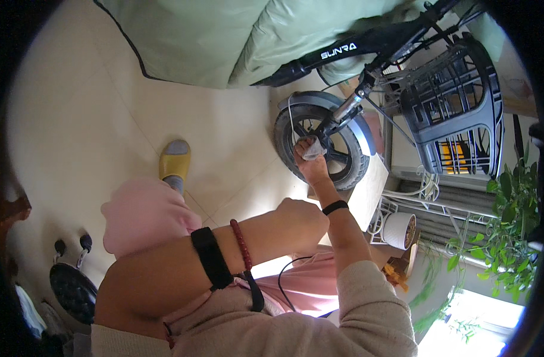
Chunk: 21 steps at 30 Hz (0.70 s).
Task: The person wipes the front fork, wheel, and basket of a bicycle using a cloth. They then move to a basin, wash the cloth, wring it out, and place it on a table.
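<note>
The front wheel (pixel 350 174) of an electric bicycle stands beyond my hands, with a grey fender (pixel 363 131) over the tyre. At the hub, my right hand (pixel 310 163) is closed on a crumpled white cloth or tissue (pixel 314 149), beside the fork's lower end (pixel 328 125). A thin pale cable (pixel 291 114) curves down beside the hub. Nearer to me, my left hand (pixel 303 223) is bent into a fist-like shape beside my right wrist; its fingers are hidden, so whether it holds anything cannot be seen.
A pale green padded cover (pixel 200 44) drapes over the bicycle. Its black basket (pixel 455 120) juts out at upper right. A white plant pot (pixel 399 230) and leafy plants (pixel 506 196) stand at right. A yellow slipper (pixel 175 163) is on the tiled floor; a round black stool (pixel 73 292) is at lower left.
</note>
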### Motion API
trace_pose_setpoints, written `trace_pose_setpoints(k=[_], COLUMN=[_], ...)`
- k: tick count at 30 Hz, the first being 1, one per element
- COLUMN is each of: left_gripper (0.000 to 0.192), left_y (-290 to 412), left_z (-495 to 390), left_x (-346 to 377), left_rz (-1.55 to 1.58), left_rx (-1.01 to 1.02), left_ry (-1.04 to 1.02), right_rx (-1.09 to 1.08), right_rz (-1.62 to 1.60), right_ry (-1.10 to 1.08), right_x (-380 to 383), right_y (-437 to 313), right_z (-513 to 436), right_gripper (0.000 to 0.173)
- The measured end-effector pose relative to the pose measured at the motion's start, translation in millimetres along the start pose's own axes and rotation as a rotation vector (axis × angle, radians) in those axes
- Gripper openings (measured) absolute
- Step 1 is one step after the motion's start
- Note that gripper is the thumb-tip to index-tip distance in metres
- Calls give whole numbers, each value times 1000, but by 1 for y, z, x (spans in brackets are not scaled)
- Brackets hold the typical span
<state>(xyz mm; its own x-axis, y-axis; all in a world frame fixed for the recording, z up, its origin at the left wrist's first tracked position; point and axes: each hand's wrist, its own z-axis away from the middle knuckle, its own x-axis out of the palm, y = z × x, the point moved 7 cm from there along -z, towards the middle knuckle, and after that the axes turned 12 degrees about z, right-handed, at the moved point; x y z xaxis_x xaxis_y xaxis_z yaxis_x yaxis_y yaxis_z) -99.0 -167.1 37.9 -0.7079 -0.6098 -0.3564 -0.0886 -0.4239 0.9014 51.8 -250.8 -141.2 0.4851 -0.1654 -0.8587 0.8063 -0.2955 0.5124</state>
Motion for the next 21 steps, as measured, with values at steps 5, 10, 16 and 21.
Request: trace_pose_setpoints(k=[5, 10, 16, 21], left_gripper=[19, 25, 29, 34], left_y=[-5, -14, -5, -4], left_z=[3, 7, 9, 2], left_x=[5, 2, 1, 4], left_rz=[-71, -98, -70, -85], left_rx=[20, -29, -47, -70], left_ry=[0, -16, -105, -107], right_rx=[194, 558, 780, 783], right_rz=[-28, -261, -213, -23], right_ry=[-39, 66, 472, 429], right_x=[0, -27, -113, -91], right_y=[4, 35, 80, 66], right_z=[30, 50, 17, -11], right_gripper=[15, 27, 47, 62])
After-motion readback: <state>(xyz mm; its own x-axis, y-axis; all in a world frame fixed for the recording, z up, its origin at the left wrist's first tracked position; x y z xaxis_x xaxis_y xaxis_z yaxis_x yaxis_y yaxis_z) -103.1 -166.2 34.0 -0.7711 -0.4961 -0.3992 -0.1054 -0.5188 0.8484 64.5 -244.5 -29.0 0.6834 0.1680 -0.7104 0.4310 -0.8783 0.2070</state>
